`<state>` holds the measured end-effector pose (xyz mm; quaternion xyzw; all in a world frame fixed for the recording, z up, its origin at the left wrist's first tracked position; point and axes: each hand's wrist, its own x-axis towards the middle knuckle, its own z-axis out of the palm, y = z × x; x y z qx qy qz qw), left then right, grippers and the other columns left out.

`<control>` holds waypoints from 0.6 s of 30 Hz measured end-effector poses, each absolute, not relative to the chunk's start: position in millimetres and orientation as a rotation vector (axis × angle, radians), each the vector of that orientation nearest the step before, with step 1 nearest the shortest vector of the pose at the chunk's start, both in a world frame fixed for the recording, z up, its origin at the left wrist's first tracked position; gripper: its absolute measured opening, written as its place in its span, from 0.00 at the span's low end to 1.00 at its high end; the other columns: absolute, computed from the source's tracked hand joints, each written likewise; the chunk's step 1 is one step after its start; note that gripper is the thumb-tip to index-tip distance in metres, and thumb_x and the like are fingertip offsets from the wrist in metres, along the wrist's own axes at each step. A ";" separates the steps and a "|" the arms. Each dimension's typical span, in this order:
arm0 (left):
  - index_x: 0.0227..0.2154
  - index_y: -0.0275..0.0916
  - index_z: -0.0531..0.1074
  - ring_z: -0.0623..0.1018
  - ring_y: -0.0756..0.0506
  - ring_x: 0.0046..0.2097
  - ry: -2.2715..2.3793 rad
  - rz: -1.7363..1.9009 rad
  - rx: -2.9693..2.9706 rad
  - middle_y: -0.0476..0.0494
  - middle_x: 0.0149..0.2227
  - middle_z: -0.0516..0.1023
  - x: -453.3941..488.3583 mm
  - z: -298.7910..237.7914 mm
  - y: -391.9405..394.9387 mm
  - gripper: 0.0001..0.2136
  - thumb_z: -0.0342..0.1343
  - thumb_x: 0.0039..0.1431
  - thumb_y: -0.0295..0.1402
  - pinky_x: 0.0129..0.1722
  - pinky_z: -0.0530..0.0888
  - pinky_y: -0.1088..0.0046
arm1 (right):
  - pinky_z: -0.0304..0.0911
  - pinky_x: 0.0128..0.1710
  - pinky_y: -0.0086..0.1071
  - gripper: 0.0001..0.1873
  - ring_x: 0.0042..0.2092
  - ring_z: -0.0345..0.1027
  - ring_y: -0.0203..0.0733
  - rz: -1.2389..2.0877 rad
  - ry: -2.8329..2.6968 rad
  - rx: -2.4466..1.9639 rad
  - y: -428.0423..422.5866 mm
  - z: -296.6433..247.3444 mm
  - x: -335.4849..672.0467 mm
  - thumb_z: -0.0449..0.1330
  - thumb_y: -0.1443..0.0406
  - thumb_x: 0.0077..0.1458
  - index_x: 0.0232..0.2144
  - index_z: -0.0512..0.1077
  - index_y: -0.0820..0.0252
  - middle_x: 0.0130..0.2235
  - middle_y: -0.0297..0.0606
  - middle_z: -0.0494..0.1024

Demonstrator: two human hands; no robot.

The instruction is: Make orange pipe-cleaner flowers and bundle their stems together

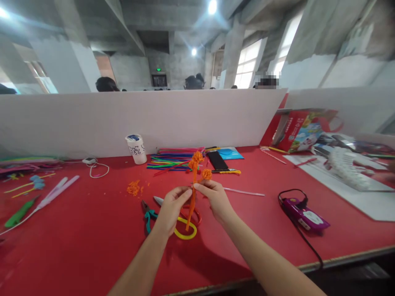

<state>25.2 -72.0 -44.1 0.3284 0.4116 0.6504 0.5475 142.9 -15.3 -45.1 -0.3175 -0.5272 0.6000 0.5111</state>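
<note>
While left hand [171,206] and right hand [217,200] pinch the orange stem [191,204], red box [304,131] lettering blurs.

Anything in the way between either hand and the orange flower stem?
Nothing visible: the left hand and right hand both have their fingertips at the orange flower stem. The scissors show behind its lower end, not between.

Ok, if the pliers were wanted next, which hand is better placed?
Probably the left hand: the pliers lie beside it, while the right hand is farther off, across the orange stem.
</note>
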 end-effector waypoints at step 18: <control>0.23 0.34 0.74 0.71 0.52 0.26 1.051 1.703 0.717 0.50 0.24 0.75 7.9 -46.6 -48.7 0.09 0.65 0.36 0.30 0.31 0.68 0.77 | 0.55 0.31 0.29 0.07 0.27 0.58 0.35 1.562 -1.536 -0.729 -2.2 -52.0 133.0 0.62 0.63 0.41 0.17 0.70 0.59 0.21 0.29 0.67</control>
